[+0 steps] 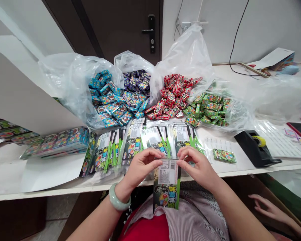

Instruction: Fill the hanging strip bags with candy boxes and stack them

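Far left of the table: stack of blue-and-green packs (55, 144) lying on a white sheet (50, 174). Next along, row of green-edged cards (145, 144), overlapping, running to mid-table. Behind them, at the table's back edge, clear plastic bags (75, 87) hold loose small boxes, left to right: blue boxes (105, 97), purple boxes (136, 82), red boxes (174, 93), green boxes (208, 107).

Center, at the front edge of the table (65, 191): left hand (140, 169), jade bangle (119, 197) on the wrist, and right hand (198, 169) are together, fingers and thumbs clamped on the top of a green-edged printed card (167, 177). Barcode label faces up; the card hangs over the front edge toward the person's striped top (190, 217).

Right of the hands: small green pack (224, 155) on a paper sheet (217, 144), then black tape dispenser (256, 149) with yellow tape. Lower right, below the table, another person's hand (268, 209), fingers spread, well apart from the card.
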`<state>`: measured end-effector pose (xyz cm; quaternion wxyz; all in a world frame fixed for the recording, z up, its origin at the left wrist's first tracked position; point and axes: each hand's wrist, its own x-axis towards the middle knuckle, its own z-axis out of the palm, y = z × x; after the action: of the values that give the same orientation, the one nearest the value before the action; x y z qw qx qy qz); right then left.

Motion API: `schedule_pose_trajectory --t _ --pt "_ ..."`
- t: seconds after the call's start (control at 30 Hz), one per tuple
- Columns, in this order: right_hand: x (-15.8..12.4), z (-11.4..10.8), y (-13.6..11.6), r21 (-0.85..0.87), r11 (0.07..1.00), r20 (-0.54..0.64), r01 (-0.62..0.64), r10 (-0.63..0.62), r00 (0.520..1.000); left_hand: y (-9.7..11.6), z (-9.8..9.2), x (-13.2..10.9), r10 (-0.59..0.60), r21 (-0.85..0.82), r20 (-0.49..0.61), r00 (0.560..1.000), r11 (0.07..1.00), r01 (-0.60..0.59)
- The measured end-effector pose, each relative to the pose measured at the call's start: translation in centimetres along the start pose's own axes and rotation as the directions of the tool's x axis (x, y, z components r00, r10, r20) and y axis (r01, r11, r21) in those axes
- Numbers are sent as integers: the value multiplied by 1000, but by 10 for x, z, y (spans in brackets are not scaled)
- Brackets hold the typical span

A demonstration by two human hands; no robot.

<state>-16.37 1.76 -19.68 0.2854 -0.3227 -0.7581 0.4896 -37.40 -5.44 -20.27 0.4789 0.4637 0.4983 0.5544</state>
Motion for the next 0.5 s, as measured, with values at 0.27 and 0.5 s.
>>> schedule_pose_trajectory --t 0.27,0.5 --pt "15 6 -15 39 989 69 -145 143 987 8 4 8 -140 27 -49 989 990 142" --pt "7 -1 -13 -31 999 125 34 -30 992 2 -11 5 13 21 120 993 1000 -15"
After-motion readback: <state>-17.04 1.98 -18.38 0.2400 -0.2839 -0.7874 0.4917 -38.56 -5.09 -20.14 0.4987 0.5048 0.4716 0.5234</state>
